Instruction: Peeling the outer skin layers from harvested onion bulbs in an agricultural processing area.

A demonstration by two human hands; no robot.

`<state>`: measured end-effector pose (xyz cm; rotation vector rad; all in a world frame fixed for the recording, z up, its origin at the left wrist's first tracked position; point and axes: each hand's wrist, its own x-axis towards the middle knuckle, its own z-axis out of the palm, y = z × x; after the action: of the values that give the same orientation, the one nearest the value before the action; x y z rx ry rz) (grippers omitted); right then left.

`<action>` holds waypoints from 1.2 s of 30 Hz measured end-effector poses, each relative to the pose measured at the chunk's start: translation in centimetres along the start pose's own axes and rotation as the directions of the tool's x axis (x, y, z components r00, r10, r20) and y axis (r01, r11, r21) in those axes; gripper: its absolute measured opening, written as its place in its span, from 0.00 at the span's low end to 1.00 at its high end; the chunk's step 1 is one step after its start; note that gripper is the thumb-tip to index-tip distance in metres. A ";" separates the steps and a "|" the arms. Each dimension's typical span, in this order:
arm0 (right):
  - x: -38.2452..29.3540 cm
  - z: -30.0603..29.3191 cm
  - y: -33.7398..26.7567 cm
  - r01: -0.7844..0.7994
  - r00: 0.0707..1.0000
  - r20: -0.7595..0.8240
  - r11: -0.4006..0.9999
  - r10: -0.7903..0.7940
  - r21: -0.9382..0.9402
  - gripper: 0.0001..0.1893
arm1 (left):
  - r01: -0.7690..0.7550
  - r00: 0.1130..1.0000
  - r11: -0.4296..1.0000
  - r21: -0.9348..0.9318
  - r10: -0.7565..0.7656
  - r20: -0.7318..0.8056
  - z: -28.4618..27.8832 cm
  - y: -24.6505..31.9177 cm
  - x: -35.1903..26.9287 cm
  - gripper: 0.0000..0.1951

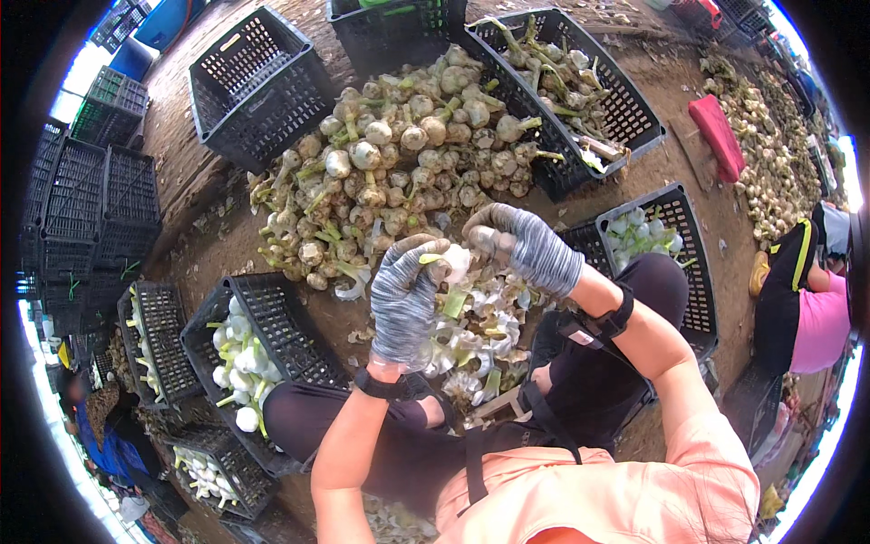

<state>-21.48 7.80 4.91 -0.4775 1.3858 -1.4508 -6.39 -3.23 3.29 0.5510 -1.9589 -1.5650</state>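
A peeled white garlic bulb with a short green stem is in my gloved left hand, its fingers curled around it. My gloved right hand is bent close to the bulb's right side, fingertips drawn together; whether they pinch a bit of skin cannot be made out. Both grey knit gloves are soiled at the fingers. Below the hands, a heap of shed garlic skins and cut stem pieces covers the ground between my feet. Beyond them rises a big pile of unpeeled, earthy garlic bulbs.
A black plastic crate of clean white garlic stands by my left knee, another crate by my right. Farther off are a crate of stalks, a deep crate, a red block and stacked crates. People sit at both sides.
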 end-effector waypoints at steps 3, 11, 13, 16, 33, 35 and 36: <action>-0.6 0.9 0.5 0.326 0.934 0.080 0.739 -0.348 -0.590 0.11 | -0.072 0.997 0.992 0.105 0.072 -0.001 0.1 -0.1 0.0 0.09; 0.5 -1.3 1.6 0.233 0.949 0.315 0.648 0.011 -0.725 0.11 | 0.315 0.937 0.614 -0.724 -0.324 0.132 -0.7 -0.4 -0.2 0.09; 0.4 -1.4 2.1 0.323 0.748 0.564 0.550 0.351 -0.771 0.15 | 0.397 0.879 0.397 -0.827 -0.424 0.218 -1.2 -0.7 0.0 0.11; 0.4 -0.7 2.4 0.304 0.914 0.396 0.495 0.090 -0.814 0.17 | 0.421 0.837 0.300 -0.856 -0.492 0.239 -1.5 -1.3 0.2 0.13; -4.2 -1.8 1.5 -0.019 1.000 -0.004 0.928 0.018 -0.373 0.28 | 0.431 0.898 0.765 -0.478 -0.416 0.144 2.4 -0.1 -2.0 0.08; -4.8 -1.2 1.4 0.154 0.984 0.145 0.885 -0.100 -0.439 0.22 | 0.470 0.881 0.790 -0.394 -0.396 0.259 2.9 0.4 -2.6 0.09; -5.3 -1.5 1.0 0.119 0.992 0.104 0.855 -0.076 -0.504 0.20 | 0.458 0.889 0.785 -0.418 -0.392 0.238 3.3 0.6 -3.0 0.11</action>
<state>-20.25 13.19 5.51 -0.9473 1.7015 -1.1119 -6.29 1.26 2.84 0.7280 -1.5177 -2.3295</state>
